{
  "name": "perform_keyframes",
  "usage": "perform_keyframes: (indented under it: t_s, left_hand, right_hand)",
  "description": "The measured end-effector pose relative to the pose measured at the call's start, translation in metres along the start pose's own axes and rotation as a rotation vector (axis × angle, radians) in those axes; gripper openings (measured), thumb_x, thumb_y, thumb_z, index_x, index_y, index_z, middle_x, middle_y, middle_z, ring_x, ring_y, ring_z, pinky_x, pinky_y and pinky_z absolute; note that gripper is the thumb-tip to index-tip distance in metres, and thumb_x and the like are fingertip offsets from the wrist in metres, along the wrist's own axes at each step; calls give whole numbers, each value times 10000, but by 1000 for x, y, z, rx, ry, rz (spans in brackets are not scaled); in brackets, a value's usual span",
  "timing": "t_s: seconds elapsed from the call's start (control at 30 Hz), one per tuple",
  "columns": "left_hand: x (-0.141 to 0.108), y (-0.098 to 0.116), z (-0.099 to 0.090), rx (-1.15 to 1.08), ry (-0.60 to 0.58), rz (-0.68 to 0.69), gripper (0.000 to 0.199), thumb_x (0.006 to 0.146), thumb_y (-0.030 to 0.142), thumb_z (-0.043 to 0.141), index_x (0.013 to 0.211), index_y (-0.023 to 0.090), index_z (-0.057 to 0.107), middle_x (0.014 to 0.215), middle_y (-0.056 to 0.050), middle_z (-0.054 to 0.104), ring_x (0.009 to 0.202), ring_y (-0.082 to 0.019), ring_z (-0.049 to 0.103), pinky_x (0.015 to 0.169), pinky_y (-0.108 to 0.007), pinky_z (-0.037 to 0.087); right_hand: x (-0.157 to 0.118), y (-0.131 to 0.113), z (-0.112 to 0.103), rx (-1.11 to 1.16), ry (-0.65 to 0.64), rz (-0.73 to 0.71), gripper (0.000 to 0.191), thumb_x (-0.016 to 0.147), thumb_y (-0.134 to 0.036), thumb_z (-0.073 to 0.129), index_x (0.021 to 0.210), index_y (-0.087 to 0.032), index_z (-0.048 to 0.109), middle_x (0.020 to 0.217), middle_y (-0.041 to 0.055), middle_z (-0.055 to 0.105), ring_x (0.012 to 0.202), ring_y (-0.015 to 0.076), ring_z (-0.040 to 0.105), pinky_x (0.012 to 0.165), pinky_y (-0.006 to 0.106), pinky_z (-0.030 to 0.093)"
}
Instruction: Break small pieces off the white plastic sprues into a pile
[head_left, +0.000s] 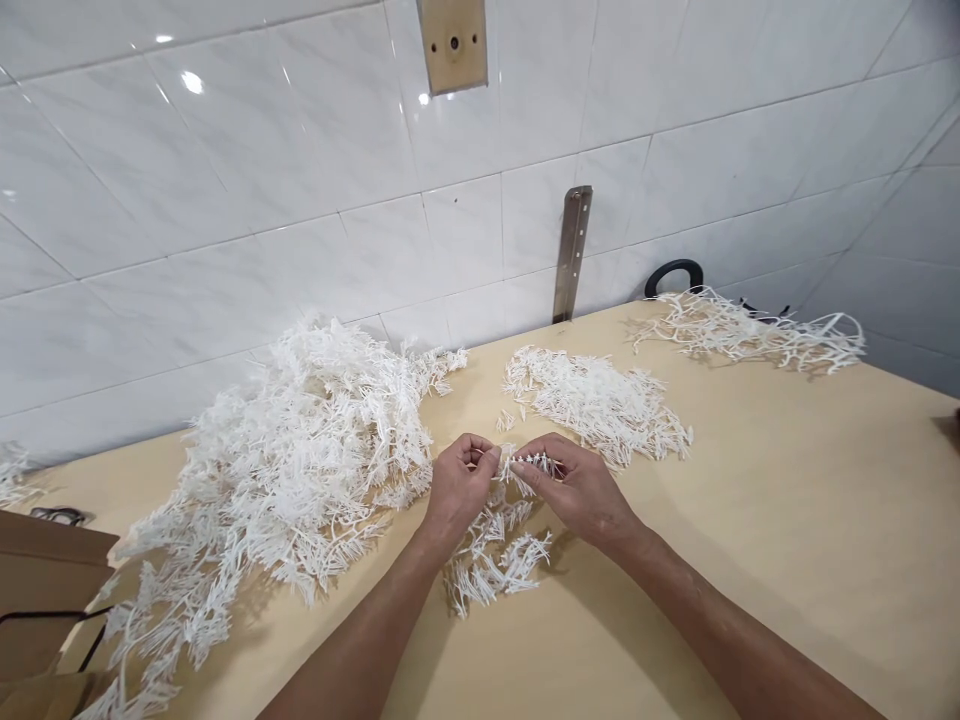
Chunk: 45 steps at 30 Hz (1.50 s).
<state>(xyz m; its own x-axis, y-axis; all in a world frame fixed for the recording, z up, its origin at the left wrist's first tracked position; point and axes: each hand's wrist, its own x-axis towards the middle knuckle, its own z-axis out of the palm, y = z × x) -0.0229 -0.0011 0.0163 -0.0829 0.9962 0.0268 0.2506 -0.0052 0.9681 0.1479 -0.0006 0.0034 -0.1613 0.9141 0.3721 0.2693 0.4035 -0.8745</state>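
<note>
Near the middle of the table, my left hand (459, 487) pinches one end of a small white plastic sprig (508, 466) between thumb and forefinger. My right hand (581, 488) grips the sprig's other side, and a row of small white tips shows along its fingers. Below the hands hang or lie more white branched pieces (501, 570); whether they join the held sprig I cannot tell. A tall heap of white feathery branches (300, 450) rises left of my hands. Just beyond the right hand lies a low pile of short white sprigs (600, 405).
Bare white branching stems (765, 335) lie at the back right, in front of a black curved handle (675, 270). A cardboard box (52, 580) stands at the left edge of the wooden table (795, 540). A metal strip (572, 255) stands against the tiled wall (300, 130).
</note>
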Motion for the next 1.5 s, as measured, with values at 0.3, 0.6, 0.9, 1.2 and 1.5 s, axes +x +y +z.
perform_keyframes:
  t_s: [0.3, 0.6, 0.9, 1.2, 1.5]
  left_hand:
    - [-3, 5, -5, 12, -115, 105, 222, 773, 229, 602, 916, 173, 762, 647, 2, 586, 482, -77, 403, 456, -211, 323]
    - [-3, -1, -6, 62, -129, 173, 128, 714, 195, 670, 814, 179, 748, 842, -27, 621, 570, -77, 467, 527, -210, 381]
    - [-8, 7, -2, 18, -194, 90, 170, 776, 321, 664, 820, 169, 728, 750, -36, 683, 632, -137, 572, 583, -234, 430]
    - [-9, -6, 3, -44, -121, 137, 124, 834, 260, 570, 846, 157, 637, 733, -8, 631, 644, -120, 519, 613, -220, 416]
    - [-7, -16, 4, 76, -99, 157, 204, 816, 214, 521, 922, 162, 688, 774, -13, 678, 671, -142, 555, 621, -229, 419]
  right_hand:
    - [1, 12, -1, 168, 6, 243, 353, 807, -514, 697, 961, -197, 683, 724, 18, 651, 652, 162, 588, 608, 298, 491]
    - [4, 18, -1, 271, 38, 258, 396, 758, -519, 745, 948, -181, 666, 763, 29, 667, 667, 156, 595, 616, 293, 493]
    - [3, 11, 0, 268, 36, 239, 369, 780, -490, 733, 958, -176, 656, 733, 19, 655, 655, 156, 606, 626, 300, 518]
    - [1, 5, 0, 312, -89, 281, 337, 786, -384, 719, 1035, -176, 629, 819, 30, 683, 706, 183, 671, 679, 338, 568]
    - [1, 6, -2, 144, -145, 299, 236, 837, -380, 611, 941, -175, 663, 705, 6, 655, 635, 163, 615, 623, 303, 513]
